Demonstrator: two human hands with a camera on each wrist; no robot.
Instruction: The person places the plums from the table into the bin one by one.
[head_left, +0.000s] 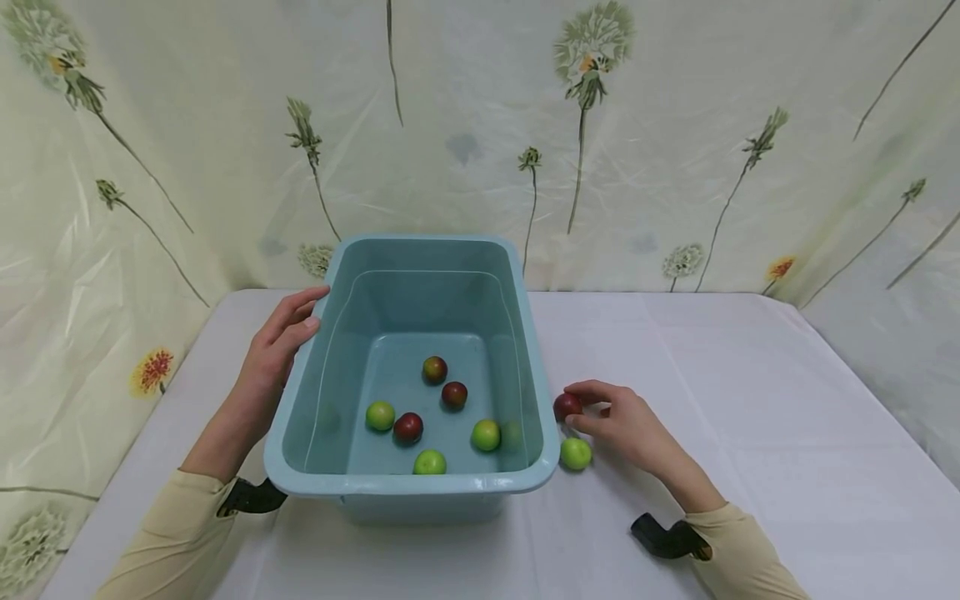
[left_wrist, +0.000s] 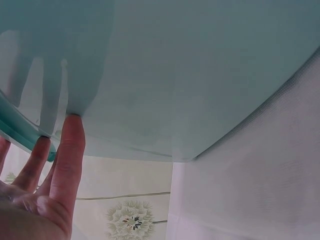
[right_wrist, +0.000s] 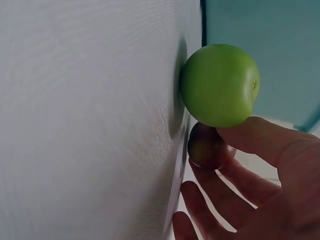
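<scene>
A light-blue plastic basin [head_left: 420, 483] stands on the table, with several green and dark red plums inside, among them a green plum [head_left: 380, 415] and a red plum [head_left: 408, 428]. My left hand [head_left: 276, 354] rests against the basin's left side, its extended fingertips [left_wrist: 74, 125] touching the outer wall. To the right of the basin, my right hand [head_left: 626, 425] pinches a dark red plum [right_wrist: 207, 146] between thumb and fingers, low by the tabletop. Another green plum [head_left: 576, 454] lies just beside the thumb, close to the basin wall.
A white cloth covers the table [head_left: 720, 375]. Behind it and at both sides hangs a curtain [head_left: 465, 150] printed with dandelions. Black straps with camera mounts [head_left: 667, 537] sit at the wrists, over beige sleeves.
</scene>
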